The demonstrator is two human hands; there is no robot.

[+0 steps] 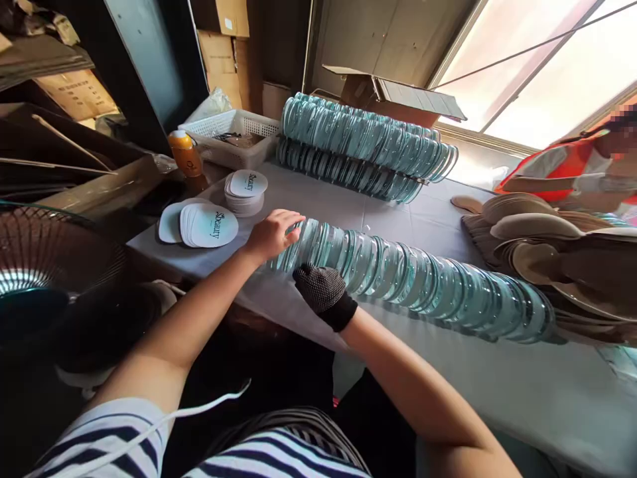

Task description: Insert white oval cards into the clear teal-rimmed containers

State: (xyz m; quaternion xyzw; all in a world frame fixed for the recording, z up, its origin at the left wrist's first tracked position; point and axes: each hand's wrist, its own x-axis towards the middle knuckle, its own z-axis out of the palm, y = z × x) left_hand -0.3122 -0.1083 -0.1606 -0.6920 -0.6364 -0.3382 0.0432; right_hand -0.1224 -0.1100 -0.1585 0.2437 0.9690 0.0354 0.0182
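Bare left hand [273,234] curled over the near end of a long row of round greenish glass discs [413,282] lying across the grey-clothed desk [318,199]; black-gloved right hand [322,290] closed against the row's front edge. Just left, fanned white oval labels [209,226] printed "Beauty"; a second label stack [245,191] behind.

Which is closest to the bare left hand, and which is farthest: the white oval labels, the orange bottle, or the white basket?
From the left hand, in the head view:
1. White oval labels, just to its left.
2. Orange bottle, farther back on the left.
3. White basket, at the table's back, farthest.
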